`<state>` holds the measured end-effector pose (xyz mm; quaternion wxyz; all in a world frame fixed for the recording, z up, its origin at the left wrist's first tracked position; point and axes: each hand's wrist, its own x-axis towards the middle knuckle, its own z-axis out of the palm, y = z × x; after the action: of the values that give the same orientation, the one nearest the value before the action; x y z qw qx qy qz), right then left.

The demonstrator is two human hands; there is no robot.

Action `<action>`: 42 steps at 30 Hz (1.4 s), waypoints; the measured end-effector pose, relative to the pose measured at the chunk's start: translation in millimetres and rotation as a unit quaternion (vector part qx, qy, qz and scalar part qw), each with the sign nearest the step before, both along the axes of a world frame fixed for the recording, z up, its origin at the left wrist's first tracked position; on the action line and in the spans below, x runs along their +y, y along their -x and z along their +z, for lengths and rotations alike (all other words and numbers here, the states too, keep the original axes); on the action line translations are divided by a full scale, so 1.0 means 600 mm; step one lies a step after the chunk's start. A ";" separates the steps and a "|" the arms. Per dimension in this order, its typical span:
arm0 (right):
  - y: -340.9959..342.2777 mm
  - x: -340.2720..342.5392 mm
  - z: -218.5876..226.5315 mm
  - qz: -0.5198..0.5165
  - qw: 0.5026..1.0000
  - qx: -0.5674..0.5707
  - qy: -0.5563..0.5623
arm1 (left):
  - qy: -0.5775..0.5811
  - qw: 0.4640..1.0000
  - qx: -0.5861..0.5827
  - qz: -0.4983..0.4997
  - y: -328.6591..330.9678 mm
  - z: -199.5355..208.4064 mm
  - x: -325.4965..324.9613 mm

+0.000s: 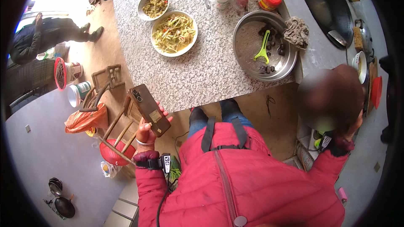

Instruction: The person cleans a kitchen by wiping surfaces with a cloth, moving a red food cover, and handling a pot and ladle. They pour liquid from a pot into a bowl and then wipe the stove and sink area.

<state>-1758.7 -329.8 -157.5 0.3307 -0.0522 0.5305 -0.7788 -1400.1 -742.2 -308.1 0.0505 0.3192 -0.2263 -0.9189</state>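
Observation:
A brown smartphone (148,105) is held in my left hand (146,134), beside the near left corner of the speckled tabletop (181,86). Its camera side faces up, and fingertips show at its right edge. Over at the right, a large dark brown rounded shape (347,88), partly blurred, hides most of my right hand (357,125); I cannot make out its fingers. On the table are a bowl of shredded vegetables (173,33), a smaller bowl of chopped food (154,6), and a steel basin (242,61) with a green peeler (263,50) and dark pieces inside.
A crumpled rag (296,33) hangs on the basin's rim. Jars, including a red-lidded one (270,0), stand at the back. A wok (326,8) sits at the far right. To the left are a wooden chair (111,75), an orange bag (90,120) and another person (50,35).

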 end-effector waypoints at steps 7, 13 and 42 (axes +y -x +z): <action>-0.117 -0.186 -0.125 0.120 0.956 0.133 -0.232 | -0.008 1.000 0.014 -0.015 -0.081 -0.010 -0.036; -0.203 -0.338 -0.302 0.001 0.827 0.392 -0.403 | 0.004 1.000 0.007 0.016 -0.246 -0.009 -0.103; -0.261 -0.493 -0.558 0.013 0.617 0.392 -0.682 | -0.050 0.994 -0.030 0.096 -0.489 -0.057 -0.210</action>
<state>-1602.3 -625.9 -492.4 0.0418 -0.1192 0.9875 -0.0939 -1107.0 -868.1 -342.4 0.1160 0.3687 -0.1501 -0.9100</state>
